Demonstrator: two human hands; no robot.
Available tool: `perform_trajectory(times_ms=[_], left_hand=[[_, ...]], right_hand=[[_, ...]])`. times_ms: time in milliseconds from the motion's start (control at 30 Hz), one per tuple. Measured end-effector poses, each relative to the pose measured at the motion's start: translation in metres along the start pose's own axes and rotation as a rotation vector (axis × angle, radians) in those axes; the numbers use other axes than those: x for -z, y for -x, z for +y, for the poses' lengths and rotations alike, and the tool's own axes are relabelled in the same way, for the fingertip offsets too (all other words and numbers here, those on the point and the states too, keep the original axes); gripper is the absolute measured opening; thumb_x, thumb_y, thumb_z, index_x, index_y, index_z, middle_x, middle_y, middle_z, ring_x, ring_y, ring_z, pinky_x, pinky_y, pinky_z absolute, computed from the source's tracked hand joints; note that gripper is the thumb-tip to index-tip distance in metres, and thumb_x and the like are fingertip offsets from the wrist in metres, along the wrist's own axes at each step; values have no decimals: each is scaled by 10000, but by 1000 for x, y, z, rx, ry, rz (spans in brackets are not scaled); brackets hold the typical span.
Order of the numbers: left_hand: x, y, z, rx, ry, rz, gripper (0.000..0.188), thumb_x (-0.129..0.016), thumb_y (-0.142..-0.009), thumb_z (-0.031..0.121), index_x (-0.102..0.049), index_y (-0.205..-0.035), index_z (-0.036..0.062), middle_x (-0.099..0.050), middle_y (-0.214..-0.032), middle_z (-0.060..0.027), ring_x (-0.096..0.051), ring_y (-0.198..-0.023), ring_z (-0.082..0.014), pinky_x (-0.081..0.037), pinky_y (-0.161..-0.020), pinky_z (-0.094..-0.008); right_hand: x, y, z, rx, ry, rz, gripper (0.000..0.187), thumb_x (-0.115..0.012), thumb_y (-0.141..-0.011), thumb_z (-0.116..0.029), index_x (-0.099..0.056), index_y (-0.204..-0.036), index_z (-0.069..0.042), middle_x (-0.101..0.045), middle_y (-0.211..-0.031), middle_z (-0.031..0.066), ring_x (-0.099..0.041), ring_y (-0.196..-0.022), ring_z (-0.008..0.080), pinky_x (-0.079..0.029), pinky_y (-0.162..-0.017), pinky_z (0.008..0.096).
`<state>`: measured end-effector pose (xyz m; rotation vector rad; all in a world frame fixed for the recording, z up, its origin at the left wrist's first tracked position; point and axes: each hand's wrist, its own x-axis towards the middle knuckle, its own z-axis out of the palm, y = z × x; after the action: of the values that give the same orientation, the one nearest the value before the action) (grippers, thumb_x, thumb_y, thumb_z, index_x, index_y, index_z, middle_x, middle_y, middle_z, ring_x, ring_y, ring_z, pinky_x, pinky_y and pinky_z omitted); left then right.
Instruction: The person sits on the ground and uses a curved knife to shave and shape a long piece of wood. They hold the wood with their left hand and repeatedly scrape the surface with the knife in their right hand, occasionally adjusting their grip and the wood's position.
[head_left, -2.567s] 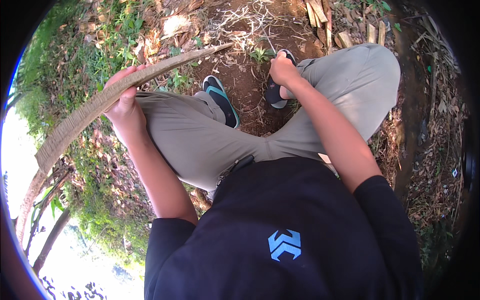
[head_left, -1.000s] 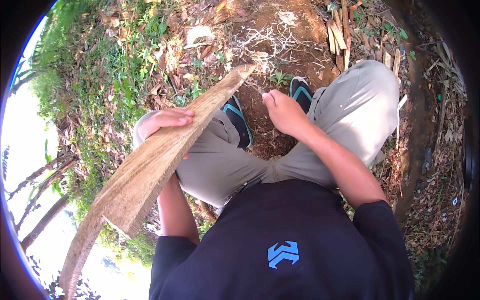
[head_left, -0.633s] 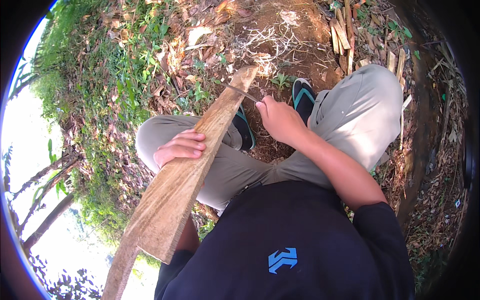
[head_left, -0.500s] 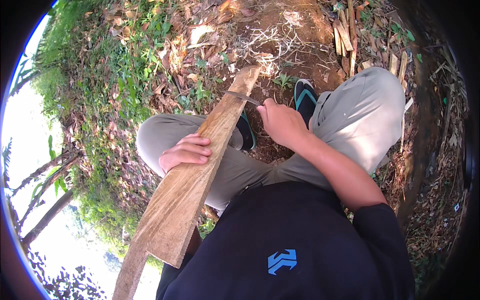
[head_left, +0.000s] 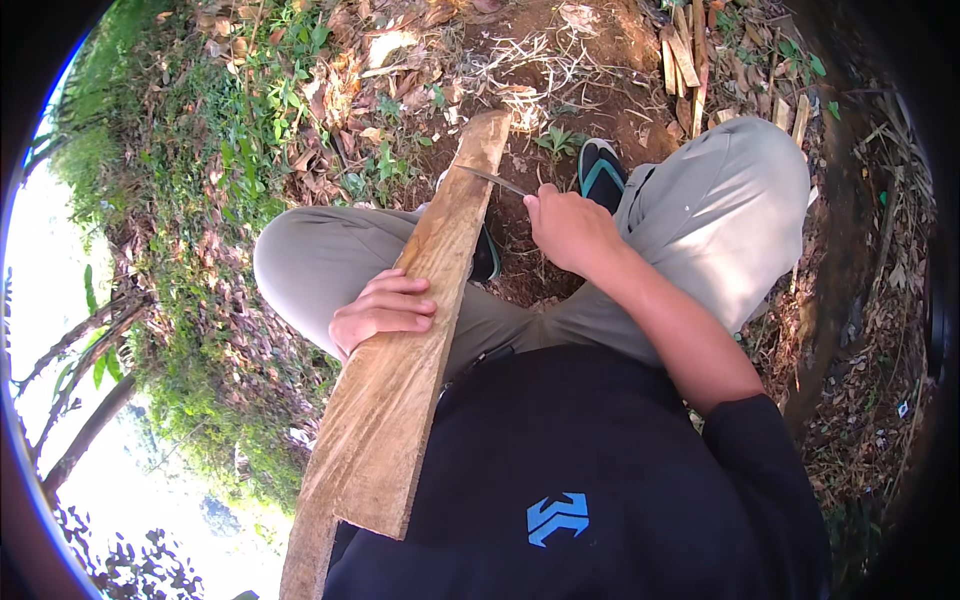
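Note:
A long, roughly cut wooden board (head_left: 400,370) lies slantwise across my left thigh, its narrower end pointing away over the ground and a notch cut into its near end. My left hand (head_left: 384,310) grips the board around its left edge, fingers laid over the top face. In my right hand (head_left: 572,228) is a knife (head_left: 498,181), whose handle is hidden in my closed fingers. The blade points left and lies across the board near its far end; whether its edge bites into the wood I cannot tell.
My bent knees frame the work, with a sandal (head_left: 602,174) on my right foot. Several wood strips (head_left: 684,62) lie on the ground at the far right. Dry roots (head_left: 540,70), leaf litter and green plants (head_left: 265,150) cover the slope ahead and left.
The board has swung to a steeper angle, its near end shifting right. The knife and my right hand have moved slightly right and up in view. Both hands keep their hold.

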<state>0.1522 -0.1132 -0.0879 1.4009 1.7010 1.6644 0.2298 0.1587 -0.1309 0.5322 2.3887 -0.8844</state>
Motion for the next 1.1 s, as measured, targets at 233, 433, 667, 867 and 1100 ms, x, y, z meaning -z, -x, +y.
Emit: perform_trajectory(times_ms=[233, 433, 667, 867, 1100], left_hand=[[-6, -6, 1, -44, -87, 43, 424, -679, -759, 364, -644, -940, -17, -655, -999, -180, -581, -1068, -370, -355, -991, -498], [-5, -18, 0, -11, -44, 130, 573, -864, -587, 349, -601, -951, -8, -644, -980, -169, -587, -1043, -373, -383, -971, -499], [-25, -62, 6, -73, -63, 139, 349, -632, -827, 333, -636, -868, -13, -676, -891, -155, -643, -915, -321, -460, -834, -421], [-41, -70, 1, -93, 27, 103, 320, -634, -823, 337, -646, -838, 17, -677, -862, -149, -647, -896, -325, -455, -823, -424], [-59, -66, 14, 88, -166, 163, 289, -656, -776, 338, -677, -806, 52, -689, -886, -121, -641, -940, -304, -451, -843, -415]], right_hand=[[3, 0, -1, 16, 63, 13, 390, -335, -968, -308, -537, -913, 22, -630, -780, 241, -616, -767, 417, -475, -706, 508], [8, 0, -2, -23, 96, 42, 390, -344, -963, -295, -573, -950, 21, -650, -851, 225, -640, -822, 378, -491, -736, 473], [18, -1, 8, -73, 61, 45, 409, -326, -966, -330, -542, -949, 17, -644, -829, 232, -632, -787, 401, -484, -718, 502], [19, 1, 16, -71, 25, 42, 390, -333, -970, -303, -537, -927, 26, -642, -781, 207, -640, -756, 371, -490, -680, 475], [19, 0, 18, -67, 58, -13, 391, -324, -973, -303, -543, -923, 17, -644, -787, 204, -641, -762, 365, -486, -691, 473]])
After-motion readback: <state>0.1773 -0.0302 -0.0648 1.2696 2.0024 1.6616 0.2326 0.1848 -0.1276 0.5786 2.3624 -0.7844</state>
